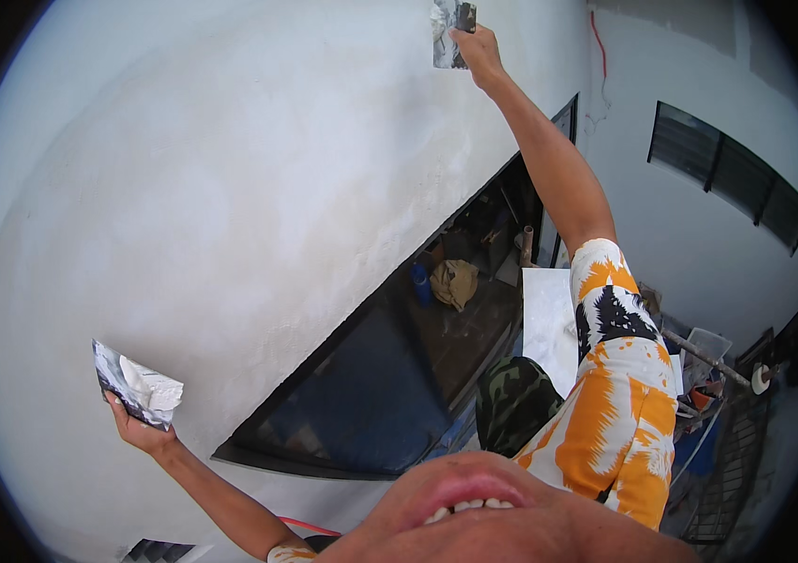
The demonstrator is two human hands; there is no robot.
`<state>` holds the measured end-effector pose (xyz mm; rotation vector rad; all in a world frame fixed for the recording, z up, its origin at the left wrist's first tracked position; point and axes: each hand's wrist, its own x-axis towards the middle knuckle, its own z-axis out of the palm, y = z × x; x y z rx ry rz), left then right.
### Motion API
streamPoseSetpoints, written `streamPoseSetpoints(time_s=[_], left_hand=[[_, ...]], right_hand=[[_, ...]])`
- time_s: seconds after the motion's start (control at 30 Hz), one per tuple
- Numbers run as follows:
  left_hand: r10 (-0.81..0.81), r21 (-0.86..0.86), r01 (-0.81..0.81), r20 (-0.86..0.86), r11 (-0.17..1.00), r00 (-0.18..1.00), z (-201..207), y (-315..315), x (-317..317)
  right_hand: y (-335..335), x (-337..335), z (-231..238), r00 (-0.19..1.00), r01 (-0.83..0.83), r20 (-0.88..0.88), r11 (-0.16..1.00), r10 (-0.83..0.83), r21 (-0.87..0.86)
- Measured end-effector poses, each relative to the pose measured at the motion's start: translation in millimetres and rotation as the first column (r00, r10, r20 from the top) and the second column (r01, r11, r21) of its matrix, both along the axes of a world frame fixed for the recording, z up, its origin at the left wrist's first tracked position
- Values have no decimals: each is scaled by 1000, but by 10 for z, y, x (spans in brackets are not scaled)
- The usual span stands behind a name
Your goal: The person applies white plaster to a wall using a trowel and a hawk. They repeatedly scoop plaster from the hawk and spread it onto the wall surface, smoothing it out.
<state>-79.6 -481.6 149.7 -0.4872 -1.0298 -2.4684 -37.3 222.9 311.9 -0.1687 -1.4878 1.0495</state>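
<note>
My left hand [142, 433] is closed on the lower edge of a flat, smeared plastering blade [127, 383], held out at the lower left close to the wall. A lump of white putty [164, 394] sits on its face. High up at the top of the view, my right hand [481, 58] grips the dark handle of a putty knife [444, 42]. White putty coats its wide blade, which is at the pale wall [220, 188]; whether it touches the surface I cannot tell. Damp-looking, uneven patches of coating cover the wall between my hands.
A dark-framed window [352, 385] cuts into the wall below; a blue bottle [421, 284] and tan bag [455, 283] show through it. A white board [547, 314] lies beneath my right arm. Right are a pole [708, 358], clutter, a louvred window [727, 174] and a red cord [599, 45].
</note>
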Motion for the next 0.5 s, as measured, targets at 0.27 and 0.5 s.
streamPoseSetpoints(time_s=[0.27, 0.5], left_hand=[[167, -34, -166, 37, 986, 985, -305, -413, -174], [72, -44, -67, 124, 997, 990, -342, -568, -289]], right_hand=[[-98, -337, 624, 788, 528, 222, 817, -574, 233], [-450, -447, 618, 835, 417, 77, 718, -544, 557]])
